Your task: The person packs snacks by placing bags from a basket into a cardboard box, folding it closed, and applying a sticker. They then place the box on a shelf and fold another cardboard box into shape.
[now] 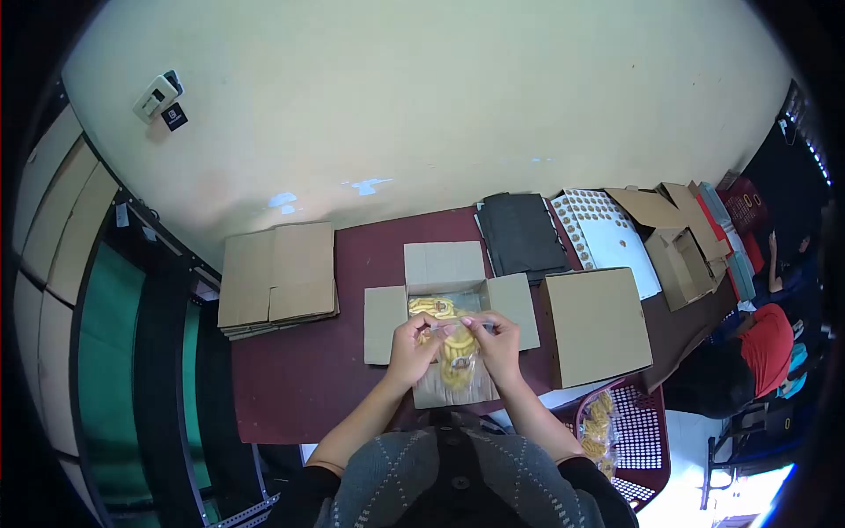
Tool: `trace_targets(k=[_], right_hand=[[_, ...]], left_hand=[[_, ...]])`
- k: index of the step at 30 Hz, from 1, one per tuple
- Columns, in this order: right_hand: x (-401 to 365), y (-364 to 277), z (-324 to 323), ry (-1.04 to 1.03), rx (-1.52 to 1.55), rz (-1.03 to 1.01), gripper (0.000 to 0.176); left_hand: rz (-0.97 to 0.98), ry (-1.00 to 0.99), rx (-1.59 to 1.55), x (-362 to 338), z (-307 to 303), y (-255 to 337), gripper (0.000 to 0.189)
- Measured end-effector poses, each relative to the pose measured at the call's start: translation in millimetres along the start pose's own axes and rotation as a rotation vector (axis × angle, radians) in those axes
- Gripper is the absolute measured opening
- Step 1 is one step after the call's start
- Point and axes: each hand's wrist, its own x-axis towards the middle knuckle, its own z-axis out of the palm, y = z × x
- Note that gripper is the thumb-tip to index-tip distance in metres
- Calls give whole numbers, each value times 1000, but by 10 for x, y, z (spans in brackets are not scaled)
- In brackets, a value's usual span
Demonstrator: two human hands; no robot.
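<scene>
Over the front part of an open cardboard box [445,248], my left hand [413,350] and my right hand [498,347] pinch the top of a clear bag of yellow rings [458,359]. The bag hangs between them, and a small dark label shows on it. Inside the box, behind my hands, lies another bag with yellow contents [433,306]. The box flaps are folded outward on the maroon table [299,387].
Flattened cardboard [277,277] is stacked at the left. Right of the open box are a closed carton [598,326], black sheets [521,233], a sticker sheet [607,233] and open cartons [679,255]. A basket [638,427] holds bags below; a person in red [764,350] is far right.
</scene>
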Motion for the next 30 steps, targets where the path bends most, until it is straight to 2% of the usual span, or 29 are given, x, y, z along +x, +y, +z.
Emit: trace_targets(k=[3,4,7,9,11,12,13,15,16,17,19,21,23,24,25,27,28,30], right_hand=[[-43,-12,-97,-53,-139,86,14],[-38,-38,-122,-103,-152,43,23],[-35,-29,-154,-115,-94,79,32],[-29,-41,-208,-106,-165,26,37],[2,-62,-258,168,-151,-78,37],[-35,-248,-246,217,-228,-104,32],[-52,-234,-238,219,-229,-105,32],[-112,-181,-200,143,-376,-393,23],[-172,-216,-165,29,-462,-467,21],[-211,-206,-114,35,-462,-469,21],[-270,-193,-50,-21,-265,-477,24],[-289,-194,-48,-15,-324,-444,27],[-269,-267,25,218,-204,-399,30],[-238,-221,36,218,82,-300,31],[-225,-194,-29,219,84,-298,31],[-212,-212,-206,-192,197,-2,28],[-246,-299,-221,-207,174,77,21],[-253,-333,-235,-234,171,136,18]], left_hand=[[-20,-81,-170,-14,-69,-17,14],[-74,-111,-222,-27,-109,20,16],[-123,-185,-178,-15,-192,198,16],[-81,-252,-111,9,-254,175,23],[241,-57,181,25,-224,266,35],[200,-152,212,20,-239,299,45],[201,-154,211,-4,-176,323,45],[335,-279,291,-82,75,365,50],[354,-271,340,-117,178,343,57],[357,-276,340,-158,238,281,57],[153,-230,6,-204,332,246,62],[121,-234,-101,-235,333,281,58],[15,-211,26,-248,274,337,46],[94,-158,-106,-290,345,448,32],[92,-158,-104,-284,336,445,32],[174,-165,36,-262,300,416,26],[132,-158,73,-261,274,398,25],[109,-175,35,-224,188,302,26]])
